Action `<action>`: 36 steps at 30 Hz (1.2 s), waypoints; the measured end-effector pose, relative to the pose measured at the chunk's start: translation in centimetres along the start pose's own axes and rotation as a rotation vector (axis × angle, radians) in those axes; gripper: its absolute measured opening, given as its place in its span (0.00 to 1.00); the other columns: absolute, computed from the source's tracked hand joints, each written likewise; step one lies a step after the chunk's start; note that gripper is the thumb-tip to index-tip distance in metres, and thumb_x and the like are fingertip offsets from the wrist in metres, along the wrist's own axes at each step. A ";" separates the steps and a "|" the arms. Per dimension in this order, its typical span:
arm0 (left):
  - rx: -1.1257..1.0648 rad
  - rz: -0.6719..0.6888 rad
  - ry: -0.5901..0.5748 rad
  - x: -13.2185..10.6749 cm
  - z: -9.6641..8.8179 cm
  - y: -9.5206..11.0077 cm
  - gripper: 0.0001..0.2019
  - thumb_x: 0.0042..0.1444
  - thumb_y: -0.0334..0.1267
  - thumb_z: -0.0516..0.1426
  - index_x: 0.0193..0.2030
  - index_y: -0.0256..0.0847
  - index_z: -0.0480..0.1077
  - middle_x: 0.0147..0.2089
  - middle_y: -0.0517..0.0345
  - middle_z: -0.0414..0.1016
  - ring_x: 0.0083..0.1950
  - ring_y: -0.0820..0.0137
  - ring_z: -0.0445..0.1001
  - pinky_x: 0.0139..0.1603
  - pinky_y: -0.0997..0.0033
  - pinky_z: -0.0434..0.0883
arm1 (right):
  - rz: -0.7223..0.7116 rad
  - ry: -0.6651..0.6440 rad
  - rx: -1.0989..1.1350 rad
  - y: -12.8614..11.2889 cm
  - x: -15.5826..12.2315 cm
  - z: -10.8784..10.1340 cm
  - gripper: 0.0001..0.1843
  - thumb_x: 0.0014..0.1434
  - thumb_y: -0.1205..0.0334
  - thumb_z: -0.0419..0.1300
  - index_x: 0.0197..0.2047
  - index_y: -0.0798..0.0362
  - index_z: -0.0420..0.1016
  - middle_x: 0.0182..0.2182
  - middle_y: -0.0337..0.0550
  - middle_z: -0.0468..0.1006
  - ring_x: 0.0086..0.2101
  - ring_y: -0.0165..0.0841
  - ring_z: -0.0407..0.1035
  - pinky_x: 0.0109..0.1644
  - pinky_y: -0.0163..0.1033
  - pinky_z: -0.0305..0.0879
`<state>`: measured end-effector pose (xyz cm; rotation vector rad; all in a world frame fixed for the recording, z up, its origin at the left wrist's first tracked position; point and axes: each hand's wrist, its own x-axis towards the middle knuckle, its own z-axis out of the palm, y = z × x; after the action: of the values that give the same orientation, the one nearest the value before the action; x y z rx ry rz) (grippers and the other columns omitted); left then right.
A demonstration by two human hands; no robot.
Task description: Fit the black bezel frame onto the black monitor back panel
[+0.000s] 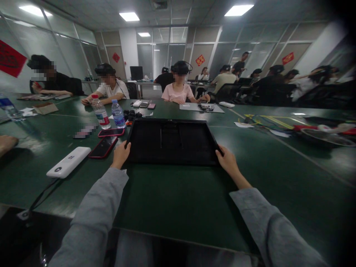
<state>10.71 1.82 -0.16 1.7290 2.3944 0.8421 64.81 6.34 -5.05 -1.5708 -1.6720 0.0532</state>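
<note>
A black rectangular tray-like panel [194, 142] with a raised rim lies in front of me at the green table [178, 200]. Two thin upright lines and a darker recess show on its inner face. My left hand [121, 154] is closed around its left side, thumb on the rim. On the opposite side my right hand [226, 157] grips the near right corner. Whether the panel rests fully on the table or is slightly raised I cannot tell. Close to my left hand lie a phone with a red edge [103, 147] and a second phone [111, 132].
To the left are a white power bank [69, 162] with a cable, a red-capped bottle [100, 113] and a blue-labelled bottle [118, 114]. A round metal bowl [325, 137] and yellow-green cables [264, 120] lie at right. Several people sit across the table; another person's hand [7, 144] is at far left.
</note>
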 end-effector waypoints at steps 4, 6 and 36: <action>-0.001 -0.005 -0.008 -0.2 -0.4 0.3 0.24 0.72 0.48 0.48 0.68 0.43 0.71 0.58 0.44 0.81 0.58 0.54 0.78 0.57 0.60 0.71 | -0.017 0.032 0.004 -0.3 -0.1 -0.2 0.30 0.65 0.53 0.52 0.64 0.58 0.74 0.57 0.57 0.79 0.55 0.51 0.75 0.61 0.59 0.70; -0.001 -0.008 -0.015 -0.2 -0.5 0.3 0.25 0.72 0.49 0.48 0.68 0.44 0.71 0.58 0.44 0.81 0.58 0.54 0.78 0.57 0.59 0.71 | -0.002 0.051 -0.008 -0.5 -0.2 -0.4 0.29 0.65 0.53 0.53 0.64 0.57 0.75 0.56 0.56 0.80 0.54 0.51 0.76 0.60 0.58 0.70; 0.006 -0.007 -0.023 0.2 -0.3 0.4 0.22 0.70 0.45 0.51 0.63 0.41 0.75 0.54 0.43 0.82 0.56 0.54 0.80 0.56 0.60 0.72 | 0.053 0.039 -0.085 -0.8 0.0 -0.4 0.29 0.65 0.53 0.54 0.64 0.56 0.76 0.54 0.56 0.81 0.50 0.49 0.78 0.59 0.57 0.72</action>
<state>10.87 1.99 0.29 1.7213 2.3894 0.8100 64.38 5.95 -4.36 -1.6687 -1.6209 -0.0217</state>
